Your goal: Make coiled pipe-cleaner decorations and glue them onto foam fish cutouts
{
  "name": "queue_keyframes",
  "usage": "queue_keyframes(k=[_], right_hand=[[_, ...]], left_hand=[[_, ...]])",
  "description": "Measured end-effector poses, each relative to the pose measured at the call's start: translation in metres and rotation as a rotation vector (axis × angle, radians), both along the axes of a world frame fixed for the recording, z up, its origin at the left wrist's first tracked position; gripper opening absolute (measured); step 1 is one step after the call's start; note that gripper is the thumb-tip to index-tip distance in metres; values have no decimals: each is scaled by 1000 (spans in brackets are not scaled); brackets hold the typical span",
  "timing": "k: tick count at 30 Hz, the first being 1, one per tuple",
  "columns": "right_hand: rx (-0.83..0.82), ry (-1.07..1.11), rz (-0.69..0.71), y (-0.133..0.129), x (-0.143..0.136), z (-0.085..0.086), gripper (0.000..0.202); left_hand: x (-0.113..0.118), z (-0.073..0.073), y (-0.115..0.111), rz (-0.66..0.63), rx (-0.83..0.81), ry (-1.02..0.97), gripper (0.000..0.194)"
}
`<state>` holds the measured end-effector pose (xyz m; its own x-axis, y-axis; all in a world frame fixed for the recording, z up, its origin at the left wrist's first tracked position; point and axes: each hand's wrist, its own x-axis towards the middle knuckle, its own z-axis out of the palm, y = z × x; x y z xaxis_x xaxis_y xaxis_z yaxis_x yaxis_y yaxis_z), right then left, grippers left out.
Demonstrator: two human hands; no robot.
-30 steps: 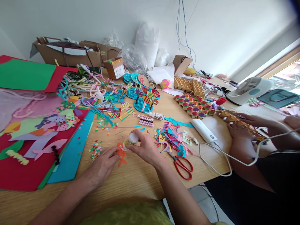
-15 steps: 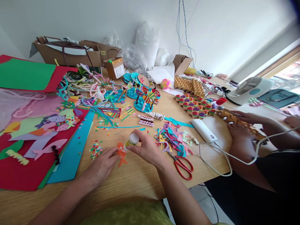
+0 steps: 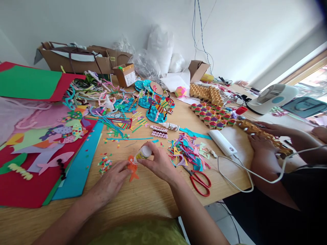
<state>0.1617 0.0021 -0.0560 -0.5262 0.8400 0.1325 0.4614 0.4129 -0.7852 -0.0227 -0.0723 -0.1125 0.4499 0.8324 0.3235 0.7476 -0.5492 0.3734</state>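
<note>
An orange paper fish [image 3: 133, 173] lies on the wooden table [image 3: 150, 197], its head toward the back and its tail toward me. The fingertips of my left hand [image 3: 113, 178] press on its left edge. My right hand [image 3: 162, 163] is wrapped round a white glue bottle [image 3: 144, 152], tilted so that its nozzle points down at the fish's head, where a white mark shows. Tiny coloured paper bits [image 3: 104, 164] lie left of the fish. Red-handled scissors [image 3: 200, 183] and a heap of paper scraps [image 3: 187, 151] are to the right.
Coloured sheets with cut paper fish [image 3: 28, 190] cover the left side. Behind are pipe cleaners [image 3: 87, 92], a second glue bottle [image 3: 172, 126] and decorated blue plates [image 3: 156, 114]. A white power bank [image 3: 222, 142] lies at right, near another person's hands on an egg carton [image 3: 270, 136].
The nozzle has shifted very slightly over the fish's head. At the right, the other person's egg carton and the white cable have moved a little. My left hand stays in place.
</note>
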Motion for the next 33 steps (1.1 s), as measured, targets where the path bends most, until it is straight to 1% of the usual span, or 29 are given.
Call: queue_keyframes(k=[4,10,16,19,22,26,30,33], right_hand=[[3,-11,-23,0,0,2,23],[15,-76,40,-4,4,8,22],[11,-85,38,-7,3,11,23],[-6,-92,62,-7,0,10,24],[16,-78,31,-3,-3,8,20],[31,-57,5,-1,-4,8,20],[-23,-63,32,-3,-2,7,21],[-50,-52,-4,-2,-3,4,23]], left_hand=[[0,-1,0,11,-18,4,32],[-1,-2,-1,21,-16,14,30],[-1,-2,0,24,-18,42,29],[0,-1,0,32,-20,27,28],[1,0,0,18,-29,7,27],[1,-1,0,13,-9,-9,30],[0,-2,0,9,14,3,28],[1,0,1,-9,25,-5,29]])
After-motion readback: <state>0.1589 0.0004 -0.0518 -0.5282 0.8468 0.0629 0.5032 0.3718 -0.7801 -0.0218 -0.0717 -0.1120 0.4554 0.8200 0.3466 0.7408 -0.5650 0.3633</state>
